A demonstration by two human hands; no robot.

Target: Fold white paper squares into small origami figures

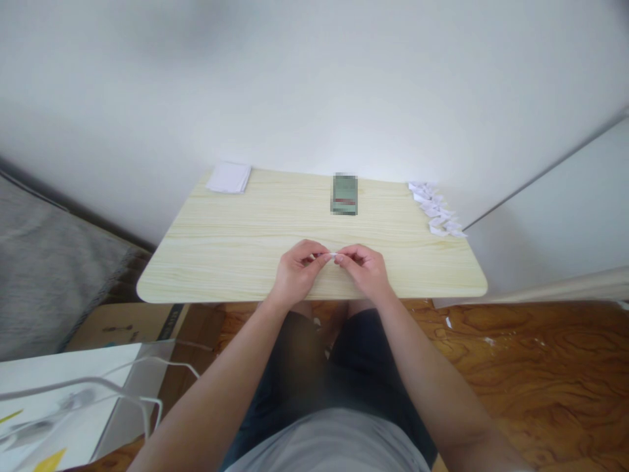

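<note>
Over the front part of the pale wooden table [236, 249], my left hand [301, 267] and my right hand [364, 269] meet with thumbs and forefingers pinched. Between them is a small strip of white folded paper [333, 254], gripped at both ends and mostly hidden by the fingers. At the far left of the tabletop lies a stack of white paper sheets [229, 177]. Several small folded white paper pieces [435, 208] are lined up along the right edge. A blurred green rectangular object [345, 194] rests near the back, beyond my hands.
A white wall [314, 92] stands behind the table. To the left are a grey cloth [54, 269], a cardboard box [128, 324] and a white surface with cables [78, 380]. White scraps [448, 322] lie on the wooden floor [540, 380] at right.
</note>
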